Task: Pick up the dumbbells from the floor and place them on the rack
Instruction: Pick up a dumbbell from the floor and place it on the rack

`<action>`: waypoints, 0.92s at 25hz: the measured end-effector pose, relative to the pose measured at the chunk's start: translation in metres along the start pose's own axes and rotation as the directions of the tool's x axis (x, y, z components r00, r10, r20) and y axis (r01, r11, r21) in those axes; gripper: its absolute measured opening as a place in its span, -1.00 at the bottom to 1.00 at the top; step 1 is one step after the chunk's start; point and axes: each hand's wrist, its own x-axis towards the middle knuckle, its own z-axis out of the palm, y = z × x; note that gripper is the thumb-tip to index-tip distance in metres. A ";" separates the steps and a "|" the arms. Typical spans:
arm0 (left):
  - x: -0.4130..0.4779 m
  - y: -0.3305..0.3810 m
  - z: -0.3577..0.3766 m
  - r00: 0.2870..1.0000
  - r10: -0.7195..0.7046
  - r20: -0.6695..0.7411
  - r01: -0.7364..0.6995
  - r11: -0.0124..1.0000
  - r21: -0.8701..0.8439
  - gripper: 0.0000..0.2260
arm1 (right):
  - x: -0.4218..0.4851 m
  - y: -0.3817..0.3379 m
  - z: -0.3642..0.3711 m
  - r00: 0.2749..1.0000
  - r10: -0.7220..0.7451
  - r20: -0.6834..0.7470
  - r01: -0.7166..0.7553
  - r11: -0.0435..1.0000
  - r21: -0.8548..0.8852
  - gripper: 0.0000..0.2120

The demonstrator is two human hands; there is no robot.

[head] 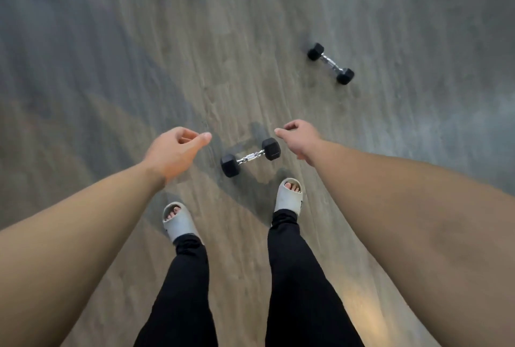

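Note:
Two small black hex dumbbells with chrome handles lie on the wood-look floor. The near dumbbell (250, 157) rests just ahead of my feet, between my two hands. The far dumbbell (330, 63) lies further off to the right. My left hand (174, 151) hangs above the floor left of the near dumbbell, fingers loosely curled and holding nothing. My right hand (299, 137) hangs just right of that dumbbell's right head, fingers also loosely curled and empty. Neither hand touches a dumbbell. No rack is in view.
My feet in pale slide sandals, the left foot (179, 221) and the right foot (288, 196), stand just behind the near dumbbell, below black trousers. Grey-brown plank floor (139, 67) spreads all around. A dark shape sits at the top left edge.

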 end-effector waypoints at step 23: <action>0.302 -0.230 0.290 0.928 -0.372 -0.012 0.364 0.913 -0.185 -0.38 | 0.360 0.174 0.178 0.999 -0.049 -0.015 0.038 0.908 -0.417 -0.49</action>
